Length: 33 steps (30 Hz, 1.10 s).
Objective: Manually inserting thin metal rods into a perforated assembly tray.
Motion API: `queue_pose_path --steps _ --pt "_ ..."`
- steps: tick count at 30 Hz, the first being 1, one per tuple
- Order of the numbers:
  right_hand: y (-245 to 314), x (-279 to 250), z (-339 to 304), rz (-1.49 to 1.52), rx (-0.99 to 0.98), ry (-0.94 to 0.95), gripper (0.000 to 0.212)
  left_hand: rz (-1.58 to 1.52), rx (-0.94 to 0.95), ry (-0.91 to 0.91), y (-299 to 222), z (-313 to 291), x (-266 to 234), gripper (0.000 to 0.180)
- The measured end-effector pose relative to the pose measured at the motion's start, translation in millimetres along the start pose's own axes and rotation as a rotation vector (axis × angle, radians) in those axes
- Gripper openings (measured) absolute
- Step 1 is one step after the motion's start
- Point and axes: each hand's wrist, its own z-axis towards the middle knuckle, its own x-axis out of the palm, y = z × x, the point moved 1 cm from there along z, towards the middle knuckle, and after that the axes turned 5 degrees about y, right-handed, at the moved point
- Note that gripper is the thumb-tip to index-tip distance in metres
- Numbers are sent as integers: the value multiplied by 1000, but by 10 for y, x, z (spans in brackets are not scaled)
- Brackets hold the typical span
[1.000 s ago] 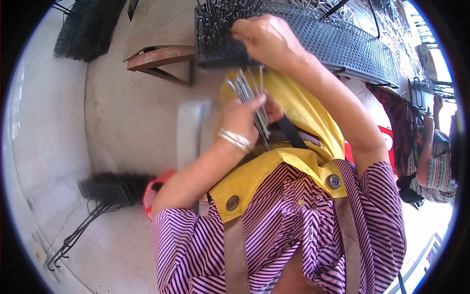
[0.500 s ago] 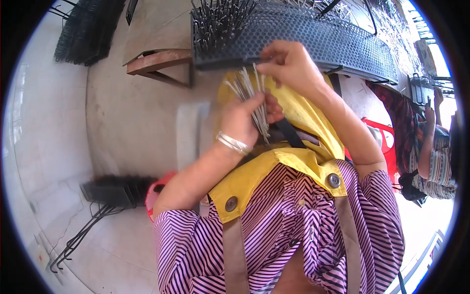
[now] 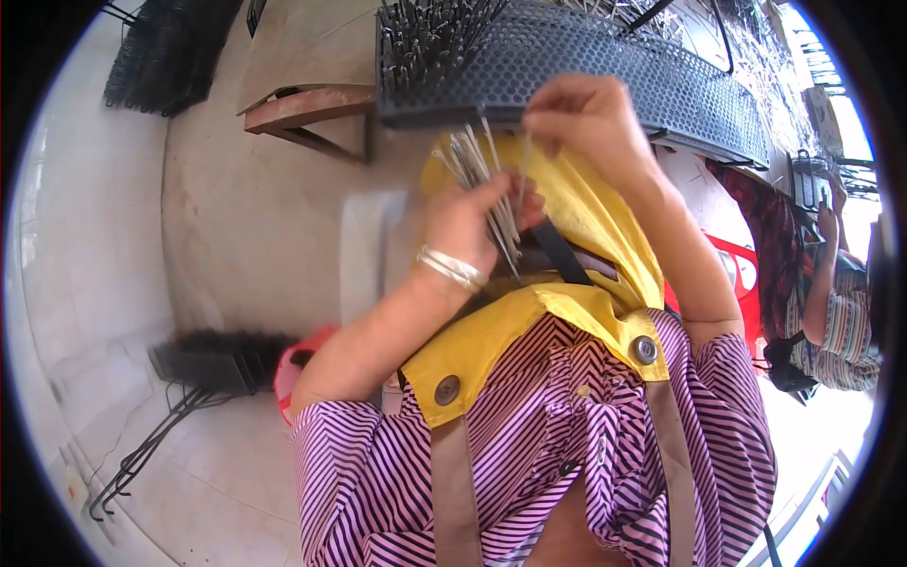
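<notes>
My left hand is closed round a bundle of thin silvery metal rods, whose upper ends fan apart and look hooked or looped. Above and right of it, my right hand pinches the top of a single rod, which slants down toward the left fingers. Its fingertips are slightly blurred. Both hands are over the yellow apron on my lap. Just beyond them stands a dark perforated metal tray, with many similar rods standing upright at its left end.
A rusty brown metal frame juts out left of the tray. Dark racks with hooked bars lie at lower left, and another dark stack at upper left. A red chair is at right; a co-worker in striped clothing sits beyond.
My right hand has moved right and slightly away from the bundle, drawing one rod apart from the others. The left hand keeps its grip with little movement.
</notes>
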Motion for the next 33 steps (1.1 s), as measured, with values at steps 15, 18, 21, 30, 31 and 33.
queue_pose_path --steps 15,18,21,30,31,33 --pt "103 184 389 -276 -689 -542 9 -113 -57 -61 70 32 -32 13" --pt "156 240 423 -335 -900 -444 8 -131 -67 -54 93 43 -48 13" --pt "141 291 551 -343 -937 -336 6 -123 -73 -34 121 70 -71 14" --pt "171 444 533 -984 -857 -396 7 -50 -148 -48 256 89 -138 15" --pt "124 439 496 -999 -877 -409 16 -18 -191 -21 282 82 -159 15" --pt "29 378 391 -898 -963 -474 26 61 -236 23 305 62 -154 17"
